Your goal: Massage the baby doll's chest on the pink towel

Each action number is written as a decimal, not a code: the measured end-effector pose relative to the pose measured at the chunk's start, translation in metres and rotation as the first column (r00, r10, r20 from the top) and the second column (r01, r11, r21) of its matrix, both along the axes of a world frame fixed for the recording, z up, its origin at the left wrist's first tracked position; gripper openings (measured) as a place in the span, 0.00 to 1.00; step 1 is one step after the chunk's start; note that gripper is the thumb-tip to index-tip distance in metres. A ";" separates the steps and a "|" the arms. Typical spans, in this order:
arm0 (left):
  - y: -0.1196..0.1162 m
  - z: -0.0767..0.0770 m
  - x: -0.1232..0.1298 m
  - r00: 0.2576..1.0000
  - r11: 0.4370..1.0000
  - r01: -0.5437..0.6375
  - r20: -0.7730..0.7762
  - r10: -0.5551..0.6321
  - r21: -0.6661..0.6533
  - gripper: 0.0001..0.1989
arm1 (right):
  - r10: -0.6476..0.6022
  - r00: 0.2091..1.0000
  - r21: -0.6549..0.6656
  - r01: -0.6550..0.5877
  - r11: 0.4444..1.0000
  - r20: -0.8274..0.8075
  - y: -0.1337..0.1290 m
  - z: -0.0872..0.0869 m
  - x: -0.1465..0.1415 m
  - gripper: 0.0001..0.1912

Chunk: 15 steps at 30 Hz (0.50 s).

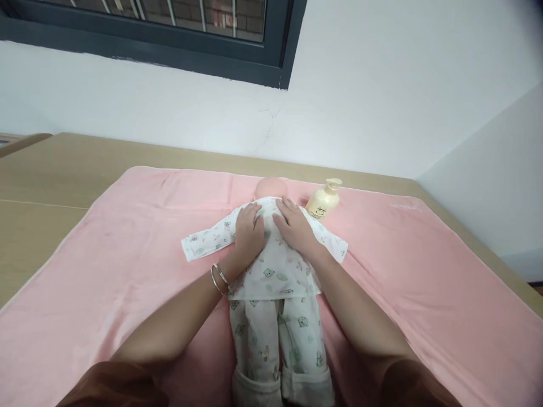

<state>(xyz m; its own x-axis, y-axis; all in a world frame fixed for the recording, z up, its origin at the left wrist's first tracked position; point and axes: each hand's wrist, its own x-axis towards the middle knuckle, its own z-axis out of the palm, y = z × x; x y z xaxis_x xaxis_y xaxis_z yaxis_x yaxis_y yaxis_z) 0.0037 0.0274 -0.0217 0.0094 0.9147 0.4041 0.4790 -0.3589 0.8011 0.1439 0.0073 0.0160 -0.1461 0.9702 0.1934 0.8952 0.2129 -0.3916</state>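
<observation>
A baby doll lies on a pink blanket, the back of its bald head towards the wall. It wears a white printed top with long sleeves spread to both sides, and matching trousers with rolled cuffs. My left hand rests on the upper left part of the top, fingers stretched forward. On the upper right part my right hand lies flat with its fingers extended. Both hands press on the cloth and hold nothing. Two thin bangles circle my left wrist.
A cream pump bottle stands on the blanket just right of the doll's shoulder. Wooden table surface shows around the blanket. Behind it rises a white wall with a dark-framed window at upper left.
</observation>
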 end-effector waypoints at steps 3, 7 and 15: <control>0.000 -0.001 -0.001 1.000 1.000 -0.009 0.001 0.009 0.010 0.18 | -0.151 0.987 0.045 0.148 0.988 0.063 -0.012 -0.002 -0.015 0.30; 0.001 -0.001 -0.003 1.000 1.000 0.002 0.029 -0.002 0.000 0.18 | -0.023 0.985 0.111 0.004 0.994 0.170 -0.032 0.001 -0.038 0.28; 0.002 -0.005 -0.002 1.000 1.000 0.003 -0.019 -0.002 0.023 0.19 | -0.114 0.992 -0.001 0.114 0.993 0.060 -0.002 0.002 -0.001 0.31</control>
